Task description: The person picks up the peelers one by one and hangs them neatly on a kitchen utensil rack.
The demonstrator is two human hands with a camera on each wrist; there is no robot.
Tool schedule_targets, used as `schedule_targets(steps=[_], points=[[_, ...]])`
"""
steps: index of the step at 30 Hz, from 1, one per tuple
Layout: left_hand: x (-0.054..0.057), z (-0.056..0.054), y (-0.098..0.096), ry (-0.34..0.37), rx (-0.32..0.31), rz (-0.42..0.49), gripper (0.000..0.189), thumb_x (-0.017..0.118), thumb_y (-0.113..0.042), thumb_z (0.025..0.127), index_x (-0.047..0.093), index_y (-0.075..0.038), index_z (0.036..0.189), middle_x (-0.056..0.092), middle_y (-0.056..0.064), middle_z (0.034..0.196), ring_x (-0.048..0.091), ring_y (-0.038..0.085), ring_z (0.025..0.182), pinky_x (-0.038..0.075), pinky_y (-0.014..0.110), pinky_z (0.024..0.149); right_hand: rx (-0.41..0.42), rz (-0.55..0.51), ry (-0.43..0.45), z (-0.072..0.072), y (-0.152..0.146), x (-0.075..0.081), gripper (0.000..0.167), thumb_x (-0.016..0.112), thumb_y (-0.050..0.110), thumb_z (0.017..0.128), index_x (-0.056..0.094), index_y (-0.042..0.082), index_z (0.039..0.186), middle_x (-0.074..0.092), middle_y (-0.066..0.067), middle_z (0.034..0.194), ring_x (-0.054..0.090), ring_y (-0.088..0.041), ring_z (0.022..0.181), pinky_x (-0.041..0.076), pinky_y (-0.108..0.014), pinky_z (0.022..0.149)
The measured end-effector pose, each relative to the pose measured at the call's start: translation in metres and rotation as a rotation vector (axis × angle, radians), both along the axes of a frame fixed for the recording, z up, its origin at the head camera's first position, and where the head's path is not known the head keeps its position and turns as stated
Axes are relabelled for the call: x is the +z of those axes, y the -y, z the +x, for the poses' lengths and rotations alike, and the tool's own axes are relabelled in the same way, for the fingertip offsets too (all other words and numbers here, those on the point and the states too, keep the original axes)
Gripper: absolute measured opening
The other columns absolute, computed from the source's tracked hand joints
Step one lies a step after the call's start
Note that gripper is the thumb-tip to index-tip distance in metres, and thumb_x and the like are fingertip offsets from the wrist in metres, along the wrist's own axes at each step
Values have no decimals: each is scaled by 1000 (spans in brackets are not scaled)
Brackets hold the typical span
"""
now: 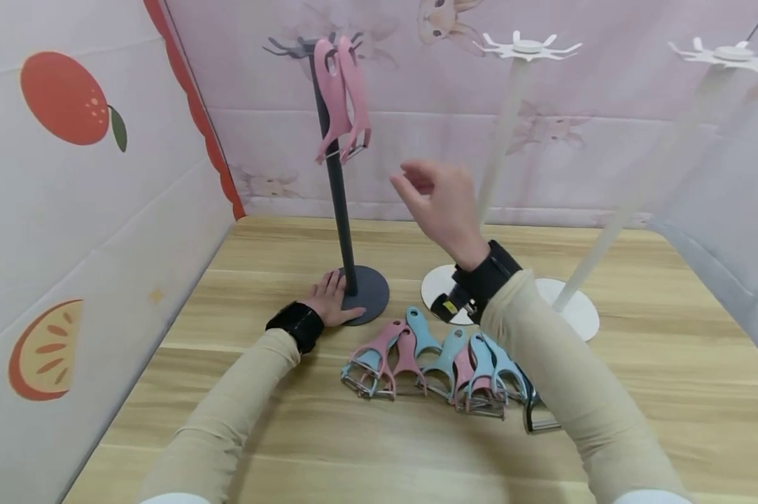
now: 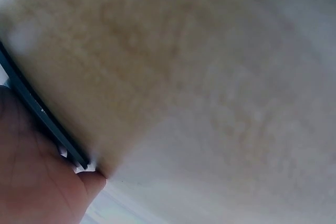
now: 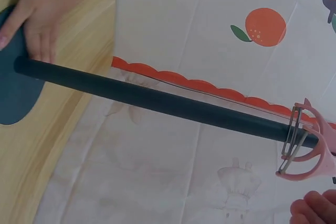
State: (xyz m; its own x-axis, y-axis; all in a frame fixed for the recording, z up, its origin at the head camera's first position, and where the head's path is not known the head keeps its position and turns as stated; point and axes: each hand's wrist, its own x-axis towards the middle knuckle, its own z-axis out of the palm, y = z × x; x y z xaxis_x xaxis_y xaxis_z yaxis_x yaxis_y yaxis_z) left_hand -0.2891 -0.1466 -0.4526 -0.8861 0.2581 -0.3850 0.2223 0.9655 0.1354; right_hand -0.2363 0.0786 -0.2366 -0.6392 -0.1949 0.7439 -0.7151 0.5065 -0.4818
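Observation:
My left hand (image 1: 328, 301) rests on the round base (image 1: 372, 297) of a dark grey hook stand, fingers spread and thumb on its front edge. In the left wrist view, the palm (image 2: 37, 182) lies against the base's dark rim (image 2: 44, 114). Two pink peelers (image 1: 331, 91) hang side by side from hooks at the stand's top, blades down. My right hand (image 1: 441, 206) is in the air to the right of the hanging peelers, fingers loosely curled around nothing. In the right wrist view, its fingertips (image 3: 315, 208) show just below the pink peeler frames (image 3: 315, 163).
A pile of pink and light blue peelers (image 1: 441, 357) lies on the wooden table (image 1: 353, 455), with a black-framed peeler (image 1: 532, 413) at its right end. Two white hook stands (image 1: 526, 47) (image 1: 731, 54) rise at the right, partly behind my right arm. Printed cloth walls (image 1: 278, 140) enclose the table.

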Motion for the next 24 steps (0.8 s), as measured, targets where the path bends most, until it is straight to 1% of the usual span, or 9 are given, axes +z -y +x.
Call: schedule_targets(steps=[2, 8, 13, 15, 17, 20, 24], points=[[-1, 0, 0, -6, -2, -5, 90, 35, -61, 91, 0, -1, 148, -10, 19, 153, -11, 31, 140, 5, 49, 111, 6, 21, 1, 4, -9, -6, 23, 65, 11, 87, 68, -8, 99, 69, -18, 88, 68, -26, 75, 53, -34, 72], [-2, -1, 0, -12, -18, 3, 91, 35, -61, 91, 0, 1, 148, -9, 21, 153, -9, 33, 140, 7, 51, 110, 14, 70, 52, 17, -35, -22, 23, 64, 12, 88, 69, -7, 99, 69, -18, 86, 67, -26, 73, 53, -37, 70], [-1, -2, -1, -14, -25, 27, 90, 36, -60, 92, 2, 3, 147, -9, 23, 152, -9, 35, 139, 7, 52, 110, -9, 115, 89, 26, -59, -33, 20, 65, 11, 87, 70, -6, 96, 69, -16, 81, 67, -25, 70, 53, -38, 67], [0, -2, -1, -14, -26, 33, 90, 36, -59, 92, 2, 3, 147, -9, 23, 152, -10, 35, 139, 7, 52, 110, -27, 132, 118, 29, -70, -39, 19, 65, 11, 87, 70, -6, 95, 70, -15, 81, 67, -25, 70, 53, -38, 66], [-1, -2, -1, -14, -28, 35, 90, 36, -60, 92, 2, 3, 147, -9, 24, 152, -10, 36, 139, 7, 53, 109, -44, 148, 167, 33, -81, -46, 20, 63, 11, 88, 70, -6, 96, 70, -16, 82, 67, -25, 71, 53, -38, 66], [0, -2, 0, -12, -26, 42, 90, 36, -58, 92, 1, 3, 147, -9, 24, 152, -10, 36, 139, 7, 54, 109, -65, 192, 220, 37, -96, -57, 21, 62, 11, 89, 69, -6, 99, 69, -17, 84, 66, -26, 71, 53, -39, 66], [0, -2, -1, -5, -21, 49, 90, 36, -59, 92, 0, 2, 147, -10, 24, 152, -11, 36, 139, 6, 54, 109, -95, 269, 262, 44, -118, -72, 22, 61, 10, 90, 68, -8, 100, 69, -20, 85, 66, -29, 71, 53, -42, 65]])
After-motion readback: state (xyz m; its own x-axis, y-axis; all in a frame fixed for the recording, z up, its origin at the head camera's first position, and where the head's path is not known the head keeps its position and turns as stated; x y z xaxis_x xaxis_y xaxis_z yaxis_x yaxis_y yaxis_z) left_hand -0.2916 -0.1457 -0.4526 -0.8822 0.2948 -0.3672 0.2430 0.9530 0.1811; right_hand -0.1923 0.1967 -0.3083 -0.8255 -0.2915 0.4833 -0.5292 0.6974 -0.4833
